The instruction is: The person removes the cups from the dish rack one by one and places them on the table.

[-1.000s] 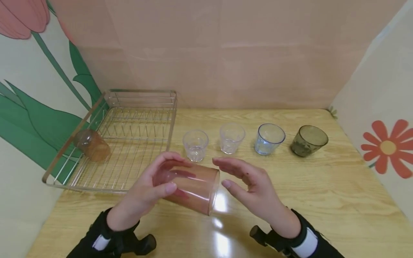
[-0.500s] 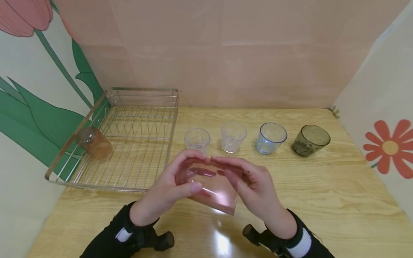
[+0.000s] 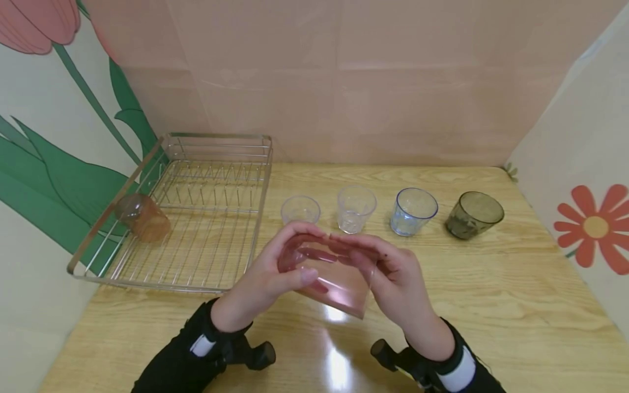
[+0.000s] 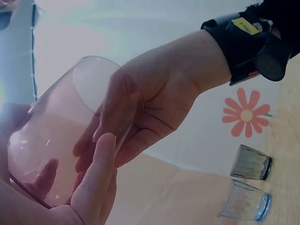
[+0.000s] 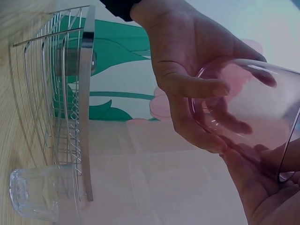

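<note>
A clear pink glass [image 3: 339, 286] is held on its side above the table, its mouth toward the right. My left hand [image 3: 267, 278] grips it around the base end, with the thumb on the near side and the fingers round the far side. At the mouth, my right hand [image 3: 405, 278] pinches the rim; its thumb shows pink-tinted through the wall. The fingertips of both hands nearly meet along the top. In the right wrist view, the left hand [image 5: 183, 61] curls round the closed end of the glass.
A wire dish rack [image 3: 211, 240] stands at the left, with an amber-brown glass [image 3: 147, 221] upside down in it. Behind my hands stand two clear glasses, one partly hidden [image 3: 301, 208] and one in full view [image 3: 356, 210], then a blue glass [image 3: 414, 213] and an olive-green glass [image 3: 474, 215].
My left hand has carried the pink glass rightward to my right hand, which stayed nearly in place. The right fingers have come onto the rim. The other glasses have not moved.
</note>
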The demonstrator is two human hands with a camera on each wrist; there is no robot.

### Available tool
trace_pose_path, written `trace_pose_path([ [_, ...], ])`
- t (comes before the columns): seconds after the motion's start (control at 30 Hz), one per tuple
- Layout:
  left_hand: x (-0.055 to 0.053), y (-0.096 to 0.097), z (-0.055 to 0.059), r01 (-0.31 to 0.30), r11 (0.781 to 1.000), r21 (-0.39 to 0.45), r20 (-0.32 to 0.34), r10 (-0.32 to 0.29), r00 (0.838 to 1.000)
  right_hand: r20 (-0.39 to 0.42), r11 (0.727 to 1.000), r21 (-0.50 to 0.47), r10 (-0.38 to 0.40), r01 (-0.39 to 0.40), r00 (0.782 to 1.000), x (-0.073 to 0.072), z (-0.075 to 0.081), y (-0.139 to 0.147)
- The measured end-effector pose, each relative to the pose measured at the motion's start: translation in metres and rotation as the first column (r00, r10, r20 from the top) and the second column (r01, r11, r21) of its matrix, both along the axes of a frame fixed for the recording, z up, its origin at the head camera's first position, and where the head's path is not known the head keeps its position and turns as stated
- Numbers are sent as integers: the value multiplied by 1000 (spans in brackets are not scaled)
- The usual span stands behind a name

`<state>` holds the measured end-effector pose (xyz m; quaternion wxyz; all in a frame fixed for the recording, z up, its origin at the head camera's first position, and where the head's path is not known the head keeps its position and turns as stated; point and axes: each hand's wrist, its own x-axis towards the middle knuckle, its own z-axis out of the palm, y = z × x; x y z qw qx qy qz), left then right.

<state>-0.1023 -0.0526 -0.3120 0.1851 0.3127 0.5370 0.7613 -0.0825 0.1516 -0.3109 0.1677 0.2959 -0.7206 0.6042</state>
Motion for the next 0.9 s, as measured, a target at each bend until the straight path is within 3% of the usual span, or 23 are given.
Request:
trace_pose_path([
  [0.33,-6,-2,-1,17,999,-44,-86,-21,996,-82,995,-49,84,-88,993,-8,1,2],
  [0.5,-9,-6,-3,-21,995,-99,-153,5,988,-130,999,32,10,-6,991,-12,3,5],
  [0.63,-13,-16,-2,-104,981,-166,-158,77,984,-148,988,129,-68,88,987,-18,3,12],
  [0.77,-18,-33,-3,-211,949,-233,-173,173,970,-153,949,261,-141,178,978,-29,-1,19],
  [0.9,-20,-53,-5,-290,909,-299,-192,240,952,-138,859,454,-194,236,971,-40,-11,22],
])
